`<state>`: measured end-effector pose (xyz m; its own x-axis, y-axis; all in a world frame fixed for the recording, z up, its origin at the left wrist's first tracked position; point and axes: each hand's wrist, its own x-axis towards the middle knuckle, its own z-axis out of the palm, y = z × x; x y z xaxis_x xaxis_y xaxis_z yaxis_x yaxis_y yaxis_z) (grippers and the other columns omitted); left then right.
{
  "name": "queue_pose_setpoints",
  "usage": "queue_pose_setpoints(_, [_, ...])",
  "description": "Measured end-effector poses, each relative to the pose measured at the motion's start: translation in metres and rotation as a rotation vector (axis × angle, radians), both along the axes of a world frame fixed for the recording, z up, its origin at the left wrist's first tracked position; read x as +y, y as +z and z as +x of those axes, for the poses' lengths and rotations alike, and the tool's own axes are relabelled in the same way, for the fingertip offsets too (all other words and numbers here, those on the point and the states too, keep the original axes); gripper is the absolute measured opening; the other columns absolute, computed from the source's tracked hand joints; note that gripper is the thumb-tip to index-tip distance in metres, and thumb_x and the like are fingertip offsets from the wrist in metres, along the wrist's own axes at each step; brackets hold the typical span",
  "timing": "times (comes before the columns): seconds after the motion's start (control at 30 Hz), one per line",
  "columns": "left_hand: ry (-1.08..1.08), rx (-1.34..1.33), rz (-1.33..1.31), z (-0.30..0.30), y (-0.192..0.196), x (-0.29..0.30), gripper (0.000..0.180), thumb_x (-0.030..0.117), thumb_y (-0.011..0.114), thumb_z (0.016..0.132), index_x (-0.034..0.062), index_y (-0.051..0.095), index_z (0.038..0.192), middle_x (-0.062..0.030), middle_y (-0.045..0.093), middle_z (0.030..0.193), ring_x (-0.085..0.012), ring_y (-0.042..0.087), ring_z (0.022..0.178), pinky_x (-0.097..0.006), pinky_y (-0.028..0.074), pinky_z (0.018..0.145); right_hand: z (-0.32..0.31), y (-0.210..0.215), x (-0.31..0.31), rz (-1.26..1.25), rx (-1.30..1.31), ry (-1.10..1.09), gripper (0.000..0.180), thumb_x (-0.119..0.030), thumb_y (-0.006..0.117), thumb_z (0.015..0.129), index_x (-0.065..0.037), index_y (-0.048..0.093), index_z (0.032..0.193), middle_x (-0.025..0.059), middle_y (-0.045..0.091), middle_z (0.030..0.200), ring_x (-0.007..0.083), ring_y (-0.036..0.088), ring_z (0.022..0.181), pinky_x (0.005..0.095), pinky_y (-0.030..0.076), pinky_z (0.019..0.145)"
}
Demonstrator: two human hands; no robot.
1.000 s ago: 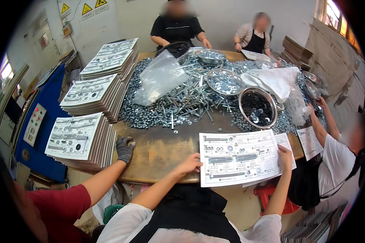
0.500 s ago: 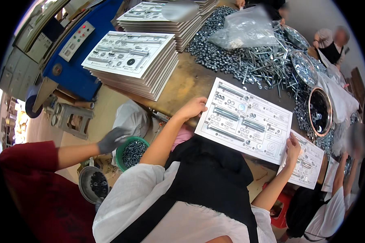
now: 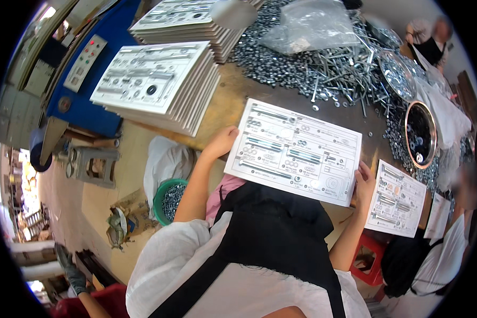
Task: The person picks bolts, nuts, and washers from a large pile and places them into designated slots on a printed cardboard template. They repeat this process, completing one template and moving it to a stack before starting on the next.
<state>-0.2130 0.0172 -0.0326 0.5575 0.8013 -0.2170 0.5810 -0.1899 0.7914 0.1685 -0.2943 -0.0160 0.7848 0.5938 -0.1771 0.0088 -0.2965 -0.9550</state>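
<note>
The left hand (image 3: 221,142) grips the printed card (image 3: 294,151) at its 9 o'clock edge; the right hand (image 3: 363,182) holds its 4 o'clock corner. The card lies flat on the table (image 3: 225,106), with loose screws (image 3: 323,74) at its 12 o'clock and a stack of cards (image 3: 159,85) at 10.

Daylight is flooding a workshop table, fisheye bending its edges.
Glare is burning at the far left rim; faces are blurring.

card (image 3: 294,151): matt paper | screws (image 3: 323,74): shiny metal | table (image 3: 233,100): worn wood
</note>
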Motion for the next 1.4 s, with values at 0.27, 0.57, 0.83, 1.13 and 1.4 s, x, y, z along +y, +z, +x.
queue_pose_setpoints(0.27, [-0.124, 0.449, 0.266, 0.006, 0.055, -0.006, 0.035, 0.030, 0.047, 0.098, 0.0035, 0.068, 0.092, -0.0232, 0.068, 0.096, -0.0432, 0.063, 0.093, -0.053, 0.048, 0.081, 0.015, 0.030, 0.029, -0.217, -0.514, -0.006, 0.021, -0.008, 0.063, 0.092, -0.003, 0.071, 0.111, 0.0119, 0.074, 0.102, 0.0206, 0.071, 0.090, 0.0301, 0.053, 0.080])
queue_pose_setpoints(0.57, [0.024, 0.378, 0.357, 0.039, 0.104, -0.007, 0.028, 0.027, 0.052, 0.097, 0.0042, 0.068, 0.093, -0.0244, 0.067, 0.090, -0.0460, 0.063, 0.086, -0.052, 0.050, 0.073, 0.100, 0.019, 0.200, -0.436, -0.738, -0.068, 0.030, -0.036, 0.068, 0.089, -0.007, 0.069, 0.098, 0.0188, 0.070, 0.099, 0.0393, 0.068, 0.091, 0.0453, 0.055, 0.077])
queue_pose_setpoints(0.83, [-0.023, 0.124, 0.335, 0.029, 0.103, -0.015, 0.024, 0.025, 0.059, 0.094, 0.0029, 0.068, 0.097, -0.0228, 0.068, 0.088, -0.0423, 0.065, 0.083, -0.049, 0.051, 0.073, 0.102, 0.005, 0.229, -0.536, -0.886, -0.071, 0.020, -0.030, 0.068, 0.087, -0.011, 0.071, 0.091, 0.0131, 0.069, 0.096, 0.0354, 0.069, 0.086, 0.0488, 0.055, 0.072])
queue_pose_setpoints(1.13, [-0.142, -0.060, 0.482, 0.239, 0.041, 0.027, 0.028, 0.031, 0.062, 0.094, 0.0047, 0.065, 0.104, -0.0141, 0.063, 0.101, -0.0353, 0.065, 0.096, -0.043, 0.052, 0.081, 0.078, 0.032, 0.165, -0.478, -0.587, -0.107, 0.018, -0.028, 0.071, 0.085, -0.012, 0.075, 0.091, 0.0132, 0.071, 0.095, 0.0338, 0.070, 0.088, 0.0457, 0.054, 0.073])
queue_pose_setpoints(1.4, [0.049, 0.299, 0.694, 0.300, 0.017, 0.029, 0.030, 0.020, 0.068, 0.085, 0.0013, 0.053, 0.104, -0.0122, 0.066, 0.095, -0.0261, 0.072, 0.075, -0.039, 0.058, 0.063, 0.091, 0.013, 0.102, -0.417, -0.723, -0.248, 0.013, -0.023, 0.073, 0.085, -0.011, 0.074, 0.089, 0.0110, 0.070, 0.089, 0.0325, 0.068, 0.085, 0.0439, 0.053, 0.073])
